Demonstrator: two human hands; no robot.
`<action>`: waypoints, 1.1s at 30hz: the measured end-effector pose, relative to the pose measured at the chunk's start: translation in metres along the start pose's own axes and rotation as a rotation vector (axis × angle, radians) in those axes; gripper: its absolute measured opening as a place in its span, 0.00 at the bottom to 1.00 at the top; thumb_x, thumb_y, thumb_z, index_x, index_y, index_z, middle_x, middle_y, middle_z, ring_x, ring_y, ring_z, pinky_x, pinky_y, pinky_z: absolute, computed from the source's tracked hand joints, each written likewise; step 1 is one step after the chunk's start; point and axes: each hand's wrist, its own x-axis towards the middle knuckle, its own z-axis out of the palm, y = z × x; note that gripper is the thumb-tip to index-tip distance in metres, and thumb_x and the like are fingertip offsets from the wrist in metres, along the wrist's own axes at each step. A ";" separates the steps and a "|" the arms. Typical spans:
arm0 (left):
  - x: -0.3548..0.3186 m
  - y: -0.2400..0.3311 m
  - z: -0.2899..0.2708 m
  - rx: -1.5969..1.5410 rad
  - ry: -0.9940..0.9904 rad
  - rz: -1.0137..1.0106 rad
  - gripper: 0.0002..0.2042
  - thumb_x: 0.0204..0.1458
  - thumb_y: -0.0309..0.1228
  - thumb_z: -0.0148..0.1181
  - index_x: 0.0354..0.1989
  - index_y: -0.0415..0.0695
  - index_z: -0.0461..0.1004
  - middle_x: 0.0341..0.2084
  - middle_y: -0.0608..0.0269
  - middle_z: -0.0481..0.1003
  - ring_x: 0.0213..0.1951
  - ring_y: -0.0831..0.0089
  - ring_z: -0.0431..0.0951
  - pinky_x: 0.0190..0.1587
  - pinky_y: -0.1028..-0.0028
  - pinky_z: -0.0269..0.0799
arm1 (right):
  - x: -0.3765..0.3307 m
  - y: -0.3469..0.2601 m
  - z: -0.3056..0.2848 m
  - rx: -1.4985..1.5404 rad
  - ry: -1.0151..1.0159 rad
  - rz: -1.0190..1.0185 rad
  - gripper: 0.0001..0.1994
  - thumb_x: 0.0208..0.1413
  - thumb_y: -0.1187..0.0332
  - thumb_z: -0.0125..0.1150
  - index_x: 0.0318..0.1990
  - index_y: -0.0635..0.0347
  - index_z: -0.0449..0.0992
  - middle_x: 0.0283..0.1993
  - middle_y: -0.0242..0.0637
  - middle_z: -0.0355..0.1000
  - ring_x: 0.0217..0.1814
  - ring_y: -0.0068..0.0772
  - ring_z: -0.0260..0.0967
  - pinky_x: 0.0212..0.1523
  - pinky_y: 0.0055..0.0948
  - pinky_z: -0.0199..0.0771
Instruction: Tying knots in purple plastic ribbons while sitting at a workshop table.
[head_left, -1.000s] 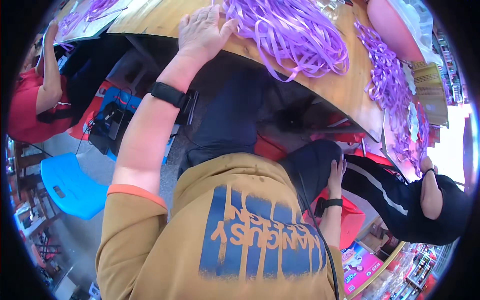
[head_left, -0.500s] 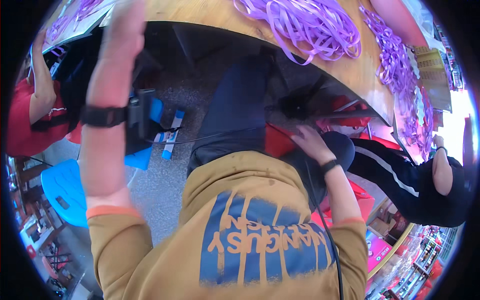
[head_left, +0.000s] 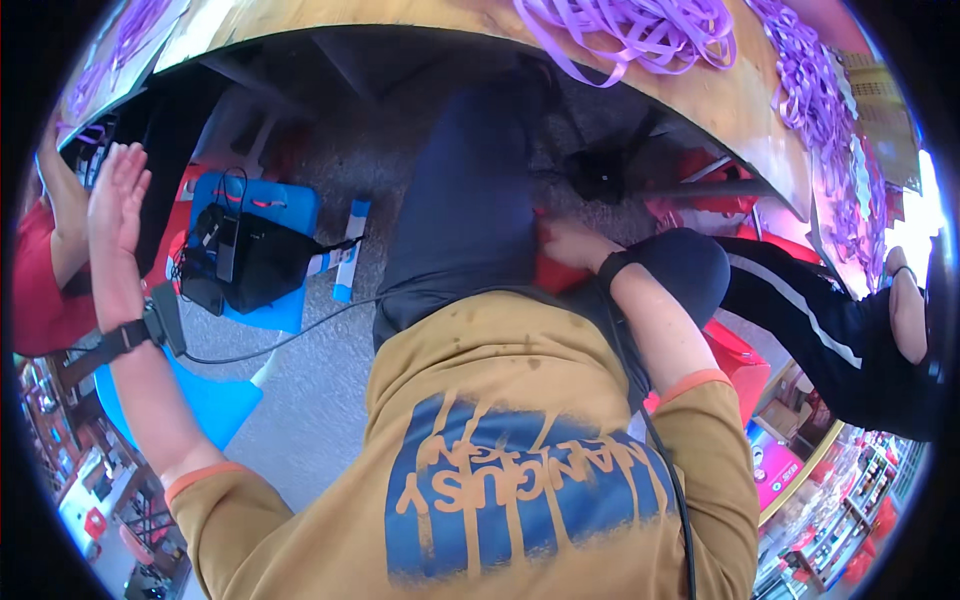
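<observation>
Out wide, left hand (head_left: 117, 195) spread open, empty; right hand (head_left: 566, 243) grips red seat (head_left: 735, 345)

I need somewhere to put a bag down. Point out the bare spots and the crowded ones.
Bare grey floor lies between the blue stool and the person's dark trouser leg. A strip of bare wooden tabletop runs between the two purple ribbon heaps. Crowded: the blue seat bearing the black bag, and the red stool by the right hand.
</observation>
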 end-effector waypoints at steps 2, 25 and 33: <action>-0.012 -0.015 0.012 0.032 -0.088 -0.071 0.20 0.53 0.39 0.53 0.51 0.40 0.65 0.49 0.57 0.69 0.53 0.68 0.66 0.54 0.71 0.60 | 0.004 0.025 0.007 -0.174 0.068 -0.130 0.17 0.43 0.71 0.50 0.43 0.64 0.72 0.50 0.54 0.66 0.54 0.52 0.63 0.51 0.42 0.65; -0.180 -0.152 0.217 -0.009 -0.929 -0.160 0.12 0.54 0.34 0.52 0.41 0.40 0.72 0.32 0.64 0.75 0.37 0.78 0.73 0.42 0.79 0.66 | -0.203 0.109 -0.130 -0.382 0.884 0.242 0.08 0.38 0.83 0.49 0.23 0.66 0.75 0.25 0.43 0.72 0.29 0.36 0.72 0.32 0.29 0.70; -0.187 -0.169 0.209 -0.027 -0.937 -0.228 0.12 0.54 0.34 0.52 0.41 0.40 0.72 0.32 0.65 0.75 0.36 0.79 0.73 0.41 0.79 0.65 | -0.207 0.104 -0.135 0.212 0.921 0.312 0.11 0.37 0.84 0.44 0.26 0.68 0.75 0.23 0.32 0.69 0.25 0.23 0.65 0.28 0.20 0.64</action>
